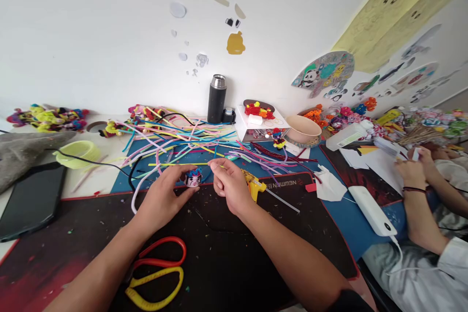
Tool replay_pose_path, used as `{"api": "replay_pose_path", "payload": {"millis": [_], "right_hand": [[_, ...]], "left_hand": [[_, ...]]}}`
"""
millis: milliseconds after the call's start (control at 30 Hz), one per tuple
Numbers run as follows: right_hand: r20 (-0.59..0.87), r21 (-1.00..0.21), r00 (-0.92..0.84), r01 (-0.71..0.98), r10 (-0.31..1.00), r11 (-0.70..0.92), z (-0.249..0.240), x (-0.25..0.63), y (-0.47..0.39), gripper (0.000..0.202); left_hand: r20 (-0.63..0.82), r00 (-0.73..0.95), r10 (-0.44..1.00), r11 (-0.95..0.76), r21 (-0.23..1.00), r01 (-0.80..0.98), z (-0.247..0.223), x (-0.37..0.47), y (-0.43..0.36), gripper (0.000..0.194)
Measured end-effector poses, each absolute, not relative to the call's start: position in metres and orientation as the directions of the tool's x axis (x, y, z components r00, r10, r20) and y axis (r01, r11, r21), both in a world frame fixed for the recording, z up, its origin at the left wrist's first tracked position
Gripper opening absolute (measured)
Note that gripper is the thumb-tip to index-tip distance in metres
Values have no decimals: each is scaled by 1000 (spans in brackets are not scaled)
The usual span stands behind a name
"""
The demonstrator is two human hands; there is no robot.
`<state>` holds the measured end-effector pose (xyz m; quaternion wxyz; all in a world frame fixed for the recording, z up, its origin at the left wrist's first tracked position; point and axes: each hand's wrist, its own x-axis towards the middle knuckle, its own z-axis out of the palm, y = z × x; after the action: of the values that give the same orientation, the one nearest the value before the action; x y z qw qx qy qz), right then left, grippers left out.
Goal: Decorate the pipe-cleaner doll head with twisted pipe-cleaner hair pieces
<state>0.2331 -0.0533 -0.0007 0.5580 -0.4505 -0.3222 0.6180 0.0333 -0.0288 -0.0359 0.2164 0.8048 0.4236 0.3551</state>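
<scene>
Between the thumb and fingers of my left hand sits a small doll head, with a pale painted face and blue and red trim on top. My right hand is just to the right of it, its fingertips pinched together; whatever they hold, if anything, is too small to make out. Behind my right hand lies a yellow glue gun with a clear glue stick poking out. Scissors with one red and one yellow handle rest on the black mat below my hands.
Many pipe cleaners spread behind my hands. A black thermos, a white box and a beige bowl stand by the wall. A phone lies left; a white power bank lies right, near another person's hands.
</scene>
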Motion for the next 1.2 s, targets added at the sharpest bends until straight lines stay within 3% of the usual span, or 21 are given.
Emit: {"api": "replay_pose_path", "payload": {"millis": [167,467,1200], "right_hand": [[-122,-945,-2,-307,993,-117,-14,232,-41,41],[-19,-997,-15,-77,1000,-20,-23,229,-38,25],[6,-999,26,44,1000,4,-32,227,-39,32]], "left_hand": [[344,376,860,-503,694,515,-35,33,-28,40],[323,381,866,-489,702,518,-33,33,-28,41],[192,334,923,-341,812,474,-30,35,-29,46]]}}
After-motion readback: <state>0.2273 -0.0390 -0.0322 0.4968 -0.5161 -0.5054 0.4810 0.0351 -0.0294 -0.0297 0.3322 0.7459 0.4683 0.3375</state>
